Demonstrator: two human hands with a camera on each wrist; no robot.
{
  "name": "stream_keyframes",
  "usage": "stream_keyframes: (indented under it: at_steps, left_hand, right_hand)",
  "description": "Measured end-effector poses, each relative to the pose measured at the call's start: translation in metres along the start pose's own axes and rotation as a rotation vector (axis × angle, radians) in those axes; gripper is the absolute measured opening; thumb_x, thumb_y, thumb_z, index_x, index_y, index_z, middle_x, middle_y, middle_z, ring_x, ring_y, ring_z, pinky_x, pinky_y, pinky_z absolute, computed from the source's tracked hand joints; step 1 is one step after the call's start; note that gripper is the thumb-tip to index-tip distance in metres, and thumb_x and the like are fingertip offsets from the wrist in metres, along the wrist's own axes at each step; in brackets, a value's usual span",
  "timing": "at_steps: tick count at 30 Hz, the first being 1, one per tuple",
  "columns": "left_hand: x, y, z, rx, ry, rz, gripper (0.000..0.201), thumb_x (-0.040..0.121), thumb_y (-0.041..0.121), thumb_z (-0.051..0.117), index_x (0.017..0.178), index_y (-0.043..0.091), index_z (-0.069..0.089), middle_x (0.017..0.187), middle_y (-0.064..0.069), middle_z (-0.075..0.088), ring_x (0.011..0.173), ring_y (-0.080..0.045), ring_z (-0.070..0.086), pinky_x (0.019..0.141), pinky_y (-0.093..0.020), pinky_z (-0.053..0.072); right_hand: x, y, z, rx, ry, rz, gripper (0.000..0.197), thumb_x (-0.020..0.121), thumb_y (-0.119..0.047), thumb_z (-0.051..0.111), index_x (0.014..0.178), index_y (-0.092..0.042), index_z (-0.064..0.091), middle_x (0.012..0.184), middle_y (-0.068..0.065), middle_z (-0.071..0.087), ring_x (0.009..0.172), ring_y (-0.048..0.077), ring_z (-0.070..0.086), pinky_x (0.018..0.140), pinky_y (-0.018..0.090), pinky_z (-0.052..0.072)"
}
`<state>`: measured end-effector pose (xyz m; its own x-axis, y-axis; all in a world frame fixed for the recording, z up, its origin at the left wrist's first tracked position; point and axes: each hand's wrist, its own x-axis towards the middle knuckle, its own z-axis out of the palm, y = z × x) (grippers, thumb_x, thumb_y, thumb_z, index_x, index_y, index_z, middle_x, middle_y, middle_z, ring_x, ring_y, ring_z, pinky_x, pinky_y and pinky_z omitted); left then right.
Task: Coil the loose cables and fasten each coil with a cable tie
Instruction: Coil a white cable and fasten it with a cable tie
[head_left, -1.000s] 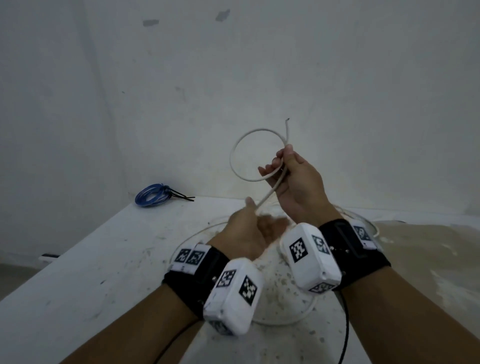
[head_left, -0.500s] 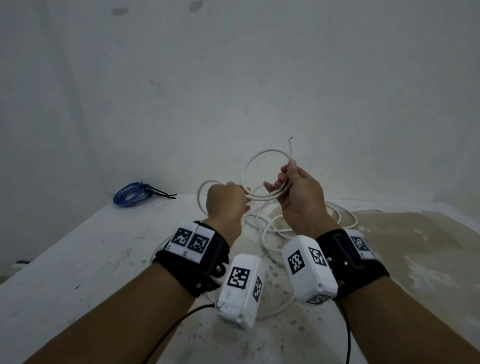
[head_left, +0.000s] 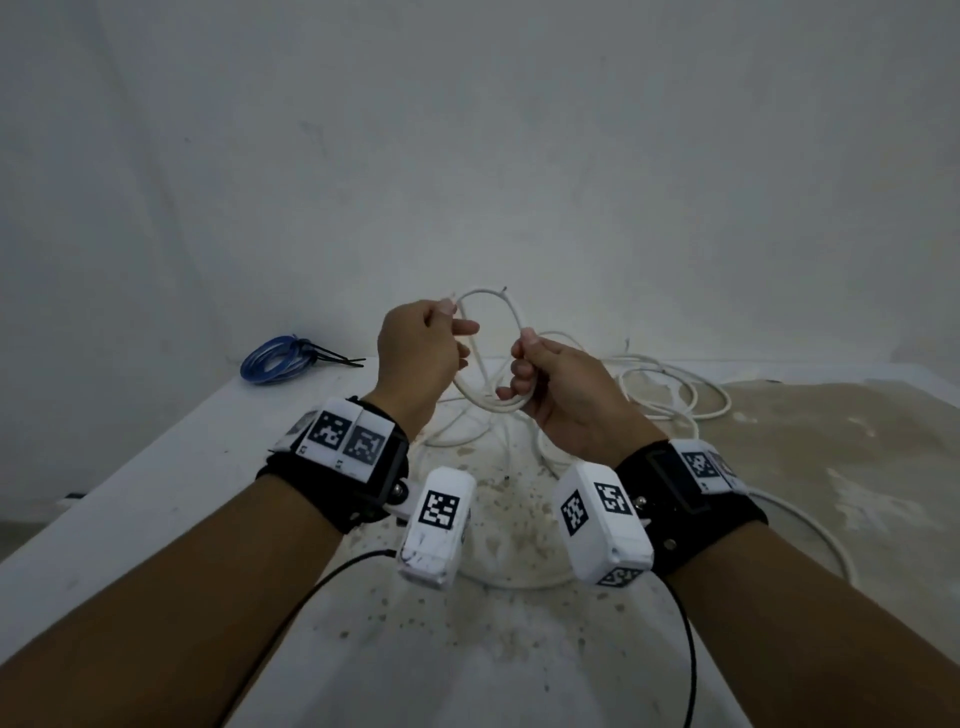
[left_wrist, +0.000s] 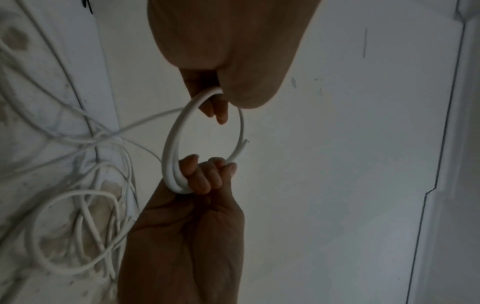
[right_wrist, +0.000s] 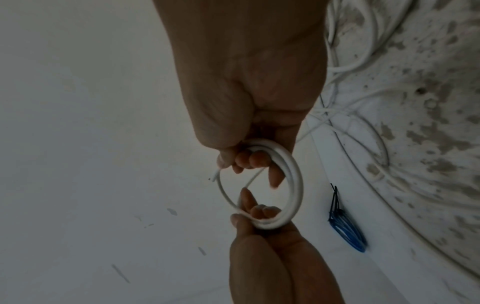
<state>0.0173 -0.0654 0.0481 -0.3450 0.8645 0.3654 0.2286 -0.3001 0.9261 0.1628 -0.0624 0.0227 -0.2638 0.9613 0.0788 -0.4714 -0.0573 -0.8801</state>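
A small coil of white cable (head_left: 511, 317) is held up above the table between both hands. My left hand (head_left: 449, 332) pinches the coil's left side between thumb and fingers. On the coil's right and lower side, my right hand (head_left: 524, 376) grips the stacked turns. The left wrist view shows the coil (left_wrist: 170, 148) with its cut end (left_wrist: 244, 144) sticking out near the right hand (left_wrist: 205, 176). From the right wrist the coil (right_wrist: 294, 185) shows two or three turns. The remaining cable (head_left: 675, 397) trails down in loose loops on the table.
A blue cable coil (head_left: 272, 356), bound with black cable ties (head_left: 337, 357), lies at the table's far left corner by the wall; it also appears as the blue coil (right_wrist: 348, 232) in the right wrist view. The white table (head_left: 156, 499) is stained and speckled.
My left hand rose from near the table to the coil's left side, bringing another turn of white cable onto it. The right hand kept its hold and dropped slightly.
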Motion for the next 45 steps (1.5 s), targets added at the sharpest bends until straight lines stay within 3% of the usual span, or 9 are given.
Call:
stream_keyframes:
  at_steps: [5,11,16,21,28,31,36,40,45]
  left_hand:
    - [0.011,-0.004,-0.019,0.158,-0.202,0.163,0.025,0.103,0.007,0.043,0.114,0.008,0.065,0.101,-0.002,0.072,0.059,-0.007,0.063,0.053,-0.026,0.054]
    - [0.018,0.007,-0.026,0.108,-0.274,0.176,0.024,0.103,0.017,0.046,0.091,0.011,0.067,0.079,-0.001,0.070,0.047,-0.011,0.047,0.047,-0.026,0.046]
    - [0.026,0.015,-0.033,0.151,-0.424,0.207,0.022,0.103,0.010,0.046,0.107,0.003,0.067,0.093,-0.005,0.076,0.057,-0.011,0.058,0.053,-0.024,0.050]
    - [0.027,0.020,-0.039,0.203,-0.497,0.269,0.023,0.104,0.009,0.044,0.110,0.003,0.066,0.095,-0.005,0.075,0.056,-0.012,0.052,0.049,-0.021,0.045]
    - [0.026,0.022,-0.038,0.064,-0.560,0.176,0.026,0.104,0.011,0.044,0.121,0.002,0.062,0.108,-0.010,0.073,0.074,-0.018,0.070,0.072,-0.030,0.059]
    - [0.026,0.022,-0.040,0.106,-0.568,0.216,0.024,0.104,0.009,0.044,0.118,0.004,0.063,0.107,-0.009,0.073,0.070,-0.015,0.066,0.066,-0.025,0.055]
    - [0.024,0.027,-0.034,0.190,-0.550,0.196,0.029,0.102,0.003,0.040,0.106,0.011,0.067,0.091,-0.002,0.070,0.052,-0.007,0.041,0.047,-0.021,0.033]
    - [0.019,0.031,-0.026,0.364,-0.460,0.284,0.040,0.100,0.038,0.053,0.076,0.009,0.068,0.054,0.008,0.046,0.046,-0.005,0.034,0.049,-0.017,0.031]
    - [0.017,0.019,-0.020,0.379,-0.294,0.329,0.036,0.092,0.045,0.063,0.078,0.015,0.077,0.048,0.004,0.044,0.044,-0.005,0.035,0.049,-0.018,0.032]
  right_hand:
    - [0.004,-0.002,-0.003,-0.024,-0.061,0.026,0.027,0.103,-0.023,0.049,0.083,-0.007,0.056,0.058,0.001,0.044,0.049,0.012,0.044,0.057,0.028,0.054]
    - [0.008,-0.006,-0.004,-0.216,-0.120,-0.012,0.026,0.103,-0.023,0.050,0.083,-0.008,0.057,0.060,0.000,0.042,0.053,0.013,0.038,0.054,0.025,0.051]
    - [0.013,-0.009,-0.008,-0.106,-0.194,-0.029,0.028,0.104,-0.026,0.047,0.083,-0.011,0.056,0.058,-0.003,0.040,0.051,0.010,0.039,0.055,0.024,0.047]
    - [0.015,-0.006,-0.007,-0.022,-0.199,-0.043,0.028,0.103,-0.027,0.046,0.082,-0.012,0.056,0.057,-0.003,0.040,0.050,0.010,0.039,0.054,0.022,0.046]
    - [0.019,-0.009,-0.007,0.033,-0.114,-0.116,0.027,0.103,-0.029,0.049,0.082,-0.014,0.058,0.058,-0.004,0.043,0.051,0.010,0.039,0.053,0.022,0.042]
    - [0.018,-0.011,-0.008,0.004,-0.125,-0.108,0.027,0.102,-0.028,0.049,0.082,-0.013,0.058,0.058,-0.003,0.042,0.051,0.010,0.039,0.053,0.023,0.043]
    - [0.016,-0.011,-0.006,-0.099,-0.142,-0.074,0.027,0.103,-0.025,0.049,0.082,-0.010,0.057,0.057,-0.002,0.043,0.050,0.010,0.040,0.053,0.023,0.044]
    - [0.014,-0.010,-0.003,-0.257,-0.157,-0.071,0.026,0.103,-0.025,0.051,0.083,-0.010,0.059,0.059,-0.002,0.042,0.051,0.011,0.037,0.053,0.024,0.042]
    - [0.009,-0.011,0.003,-0.415,-0.172,-0.113,0.028,0.099,-0.027,0.058,0.084,-0.005,0.067,0.060,0.002,0.050,0.052,0.013,0.045,0.055,0.028,0.048]
